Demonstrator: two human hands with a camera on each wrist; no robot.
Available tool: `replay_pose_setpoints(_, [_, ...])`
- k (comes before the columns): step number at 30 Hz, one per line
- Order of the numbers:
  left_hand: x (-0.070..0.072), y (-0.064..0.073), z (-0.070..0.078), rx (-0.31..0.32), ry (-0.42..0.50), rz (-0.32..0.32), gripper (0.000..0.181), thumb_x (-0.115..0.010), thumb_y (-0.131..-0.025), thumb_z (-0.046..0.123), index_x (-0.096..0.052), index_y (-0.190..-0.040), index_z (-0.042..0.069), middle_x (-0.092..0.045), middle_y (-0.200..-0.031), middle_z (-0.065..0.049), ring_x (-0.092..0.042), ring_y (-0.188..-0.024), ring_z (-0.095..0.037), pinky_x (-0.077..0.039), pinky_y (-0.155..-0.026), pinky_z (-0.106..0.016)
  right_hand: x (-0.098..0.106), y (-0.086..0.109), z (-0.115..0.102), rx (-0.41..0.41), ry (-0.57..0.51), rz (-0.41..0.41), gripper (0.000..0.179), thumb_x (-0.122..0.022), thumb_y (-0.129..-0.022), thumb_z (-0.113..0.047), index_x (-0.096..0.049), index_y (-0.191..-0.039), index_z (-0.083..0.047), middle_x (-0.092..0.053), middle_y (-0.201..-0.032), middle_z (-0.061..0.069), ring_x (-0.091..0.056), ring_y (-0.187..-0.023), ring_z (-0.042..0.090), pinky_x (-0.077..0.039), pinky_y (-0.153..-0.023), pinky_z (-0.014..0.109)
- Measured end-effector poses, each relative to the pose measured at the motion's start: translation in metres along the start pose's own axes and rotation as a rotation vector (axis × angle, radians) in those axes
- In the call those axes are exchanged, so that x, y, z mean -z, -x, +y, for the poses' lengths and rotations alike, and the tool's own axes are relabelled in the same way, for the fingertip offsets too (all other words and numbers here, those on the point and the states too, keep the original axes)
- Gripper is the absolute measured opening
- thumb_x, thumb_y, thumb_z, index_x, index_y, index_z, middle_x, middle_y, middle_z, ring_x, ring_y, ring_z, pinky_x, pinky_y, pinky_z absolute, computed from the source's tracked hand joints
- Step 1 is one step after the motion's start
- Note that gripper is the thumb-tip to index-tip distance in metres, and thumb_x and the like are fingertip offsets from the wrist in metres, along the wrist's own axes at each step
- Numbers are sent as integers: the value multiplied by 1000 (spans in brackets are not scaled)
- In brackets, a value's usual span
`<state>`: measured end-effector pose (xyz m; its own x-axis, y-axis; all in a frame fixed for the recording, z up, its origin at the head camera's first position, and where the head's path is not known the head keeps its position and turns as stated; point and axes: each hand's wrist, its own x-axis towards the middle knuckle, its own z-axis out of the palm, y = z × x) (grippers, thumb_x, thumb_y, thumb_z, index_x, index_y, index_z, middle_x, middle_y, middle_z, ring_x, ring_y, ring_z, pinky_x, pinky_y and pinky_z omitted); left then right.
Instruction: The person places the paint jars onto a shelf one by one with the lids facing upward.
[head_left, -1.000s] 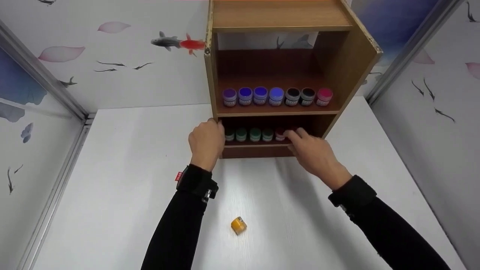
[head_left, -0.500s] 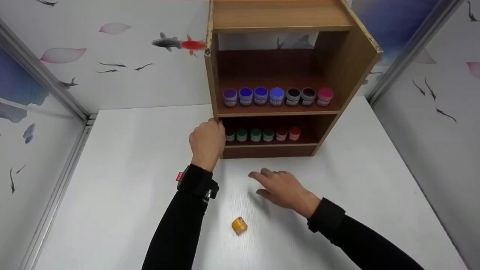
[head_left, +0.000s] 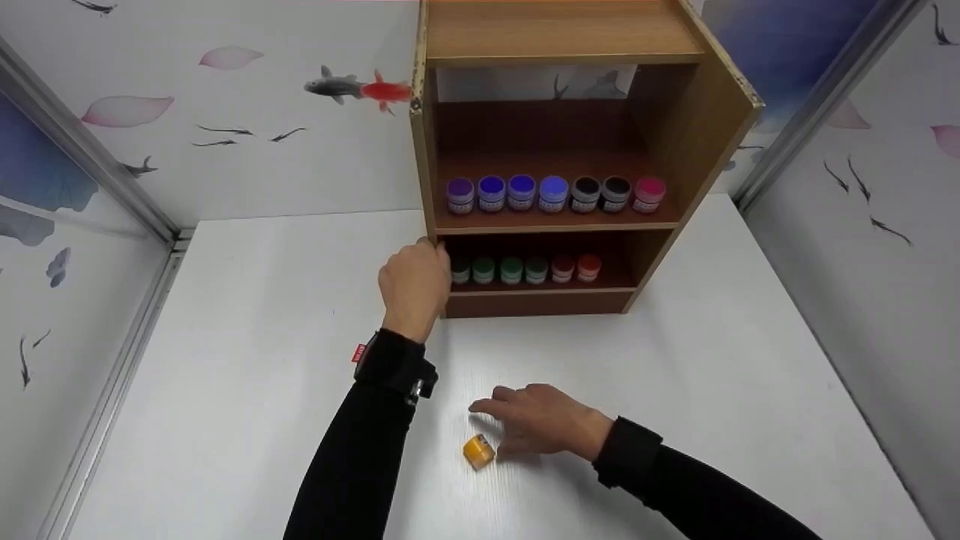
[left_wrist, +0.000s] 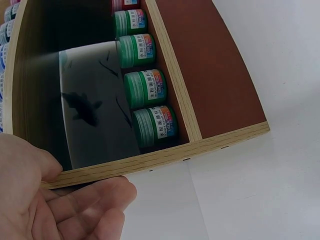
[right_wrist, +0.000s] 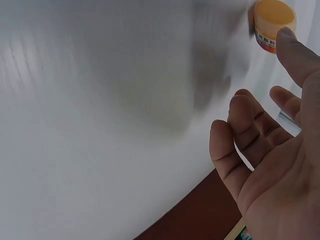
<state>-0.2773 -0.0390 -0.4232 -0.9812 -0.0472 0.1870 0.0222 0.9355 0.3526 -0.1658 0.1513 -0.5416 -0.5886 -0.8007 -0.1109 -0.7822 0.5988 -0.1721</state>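
My left hand (head_left: 415,286) grips the left side panel of the wooden shelf unit (head_left: 536,301). In the left wrist view, the thumb of that hand (left_wrist: 75,210) lies on one side of the panel's edge and the fingers on the other. A yellow paint jar (head_left: 478,452) lies tipped over on the white table. Around it, apart at the fingertips, hovers my right hand (head_left: 544,420), fingers spread and holding nothing. The right wrist view has the thumb close to the jar (right_wrist: 274,15); whether they touch, I cannot tell.
On the middle shelf stands a row of purple, blue, black and pink paint jars (head_left: 553,193). Green and red jars (head_left: 511,270) line the lower shelf. Patterned white walls (head_left: 247,172) enclose the table (head_left: 247,360) at the back and sides.
From the lower shelf, where a red jar now shows at the right end of the row, my right hand has come down to the yellow jar. My left hand has stayed put.
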Motion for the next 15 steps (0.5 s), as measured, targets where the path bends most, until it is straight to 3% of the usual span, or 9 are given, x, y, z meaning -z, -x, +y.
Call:
replay_pose_setpoints(9, [-2,1,-2,-22,0,24,41,-42,-103,26,-68,-86,-1,-69,-72,-16,-68,-64,-29,-54,-52,-41,-7,0,-2,-62,-32,-71,78,-78,-75,-52,-43,-142,-30,-61,-105,-5,-43,-62,7,-46,-63,24])
replay_pose_setpoints(15, [-2,1,-1,-30,3,37,41,-42,-103,25,-67,-83,0,-68,-71,-16,-68,-63,-30,-54,-51,-41,-10,-4,-10,-31,9,-79,79,-78,-73,-57,-43,-140,-34,-58,-106,-6,-42,-64,5,-43,-61,21])
